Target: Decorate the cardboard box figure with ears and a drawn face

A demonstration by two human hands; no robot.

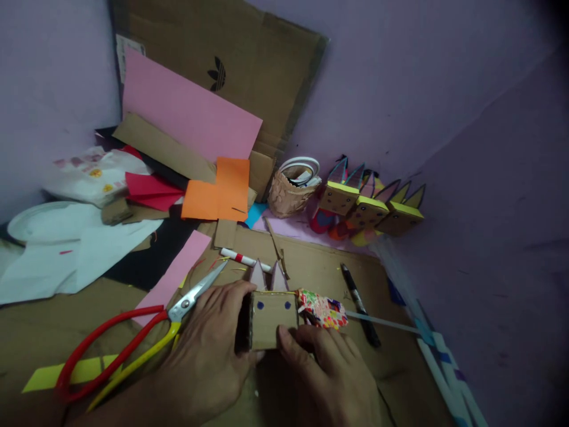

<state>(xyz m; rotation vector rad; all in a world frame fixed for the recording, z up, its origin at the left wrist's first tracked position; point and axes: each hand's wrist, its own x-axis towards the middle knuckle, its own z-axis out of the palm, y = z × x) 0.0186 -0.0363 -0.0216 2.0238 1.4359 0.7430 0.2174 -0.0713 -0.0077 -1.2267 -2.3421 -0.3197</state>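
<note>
A small cardboard box (272,317) with two blue dots and two pointed ears on top stands on the cardboard sheet (311,267). My left hand (208,350) wraps its left side. My right hand (329,370) grips its lower right edge, thumb on the front face. A floral patterned paper piece (323,309) sticks out at the box's right, just above my right fingers. Scissors (146,332) with red and yellow handles lie just left of my left hand, blades pointing toward the box.
A black marker (360,305) lies right of the box, a red-and-white glue stick (242,259) behind it. Three similar eared boxes (368,207) and a woven basket (291,193) stand by the wall. Pink paper (186,112), orange paper (222,190), cardboard scraps and a white plate (40,219) crowd the left.
</note>
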